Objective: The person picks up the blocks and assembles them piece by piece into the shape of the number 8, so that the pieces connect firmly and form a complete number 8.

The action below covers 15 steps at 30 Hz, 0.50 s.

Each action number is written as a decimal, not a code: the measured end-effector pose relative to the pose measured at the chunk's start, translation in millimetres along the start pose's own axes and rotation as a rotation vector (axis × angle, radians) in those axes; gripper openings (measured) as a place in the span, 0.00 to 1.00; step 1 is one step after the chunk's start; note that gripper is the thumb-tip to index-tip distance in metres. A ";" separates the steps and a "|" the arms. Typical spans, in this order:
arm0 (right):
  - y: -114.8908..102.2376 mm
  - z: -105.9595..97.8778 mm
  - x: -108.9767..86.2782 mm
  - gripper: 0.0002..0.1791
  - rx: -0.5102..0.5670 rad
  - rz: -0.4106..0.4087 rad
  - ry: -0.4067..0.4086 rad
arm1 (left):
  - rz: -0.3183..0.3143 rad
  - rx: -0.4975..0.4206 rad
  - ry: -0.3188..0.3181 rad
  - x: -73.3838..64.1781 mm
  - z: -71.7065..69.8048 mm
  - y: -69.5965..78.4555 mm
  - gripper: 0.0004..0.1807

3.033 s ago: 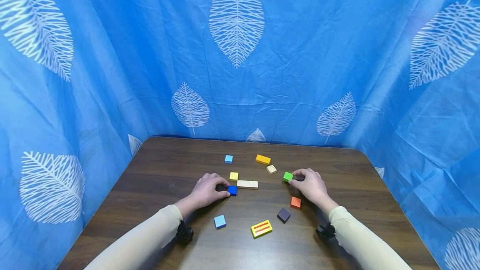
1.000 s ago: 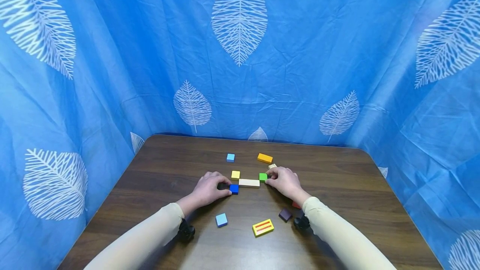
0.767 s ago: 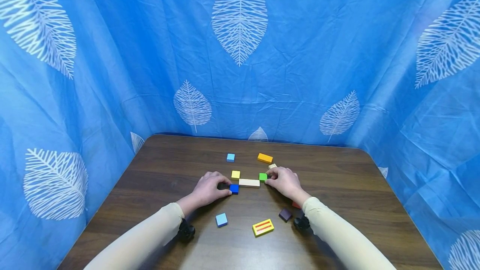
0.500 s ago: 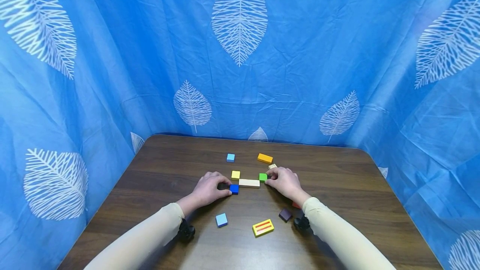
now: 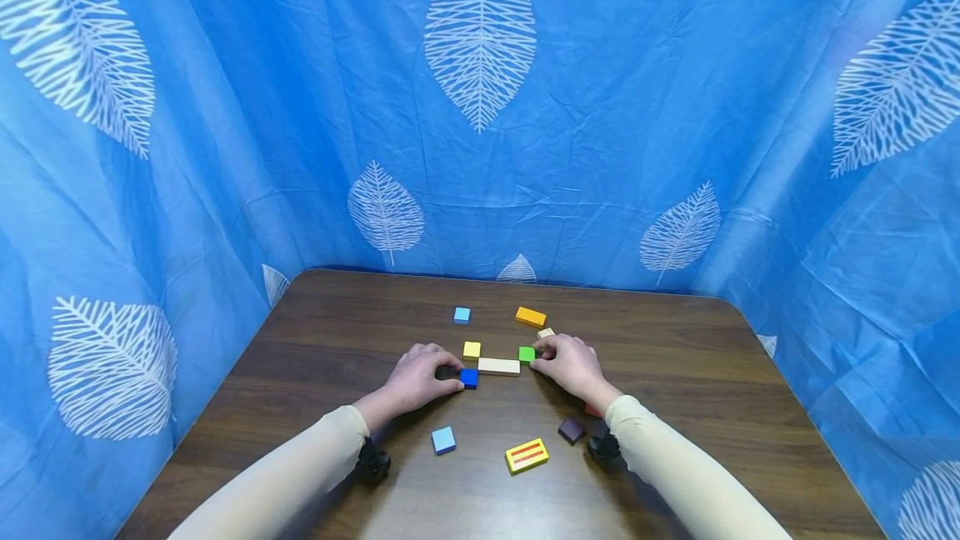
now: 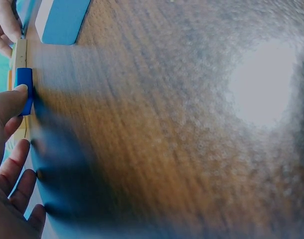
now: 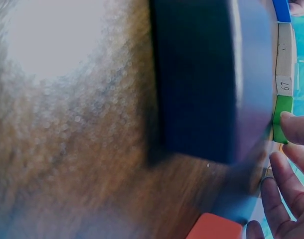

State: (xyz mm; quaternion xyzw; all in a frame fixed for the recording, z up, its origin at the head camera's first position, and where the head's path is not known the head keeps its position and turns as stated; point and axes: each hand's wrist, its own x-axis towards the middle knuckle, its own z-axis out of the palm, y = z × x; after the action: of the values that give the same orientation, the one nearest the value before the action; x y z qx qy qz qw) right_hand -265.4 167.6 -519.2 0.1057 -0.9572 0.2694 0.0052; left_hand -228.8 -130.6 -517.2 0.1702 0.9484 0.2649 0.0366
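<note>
My left hand (image 5: 417,379) pinches a dark blue block (image 5: 468,378) between thumb and finger, at the left end of a long cream block (image 5: 499,367). The same blue block (image 6: 24,89) shows under the thumb in the left wrist view. At the cream block's other end, my right hand (image 5: 572,365) pinches a green block (image 5: 527,355). In the right wrist view the green block (image 7: 281,119) lines up with the cream block's end (image 7: 284,85), which bears a number. Just behind the cream block's left end lies a yellow block (image 5: 472,349).
Behind are a light blue block (image 5: 462,316), an orange block (image 5: 531,317) and a small cream block (image 5: 546,332). Nearer lie another light blue block (image 5: 443,440), a red-striped yellow block (image 5: 527,456) and a dark purple block (image 5: 571,430). A red-orange block (image 5: 592,411) is partly under the right forearm.
Since three seconds ago, my right hand has brought the green block leftward to the cream block's right end. My left hand stays on the blue block. Over the last second both hands hold still.
</note>
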 end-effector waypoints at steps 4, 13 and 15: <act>-0.1 -0.6 -0.6 0.15 -0.003 -0.004 0.005 | 0.014 0.003 0.001 0.7 0.0 0.0 0.12; -0.1 -1.5 -1.6 0.16 0.005 -0.003 0.006 | 0.015 -0.010 0.003 0.7 -0.2 -0.3 0.11; -0.3 -1.6 -2.0 0.16 0.010 -0.004 0.008 | 0.014 -0.009 0.002 0.5 -0.3 -0.4 0.12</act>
State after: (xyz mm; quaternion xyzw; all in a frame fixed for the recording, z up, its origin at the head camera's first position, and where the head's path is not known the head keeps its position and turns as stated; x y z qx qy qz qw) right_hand -263.5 168.6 -517.8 0.1064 -0.9556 0.2745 0.0089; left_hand -229.4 -130.9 -517.2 0.1764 0.9461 0.2695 0.0347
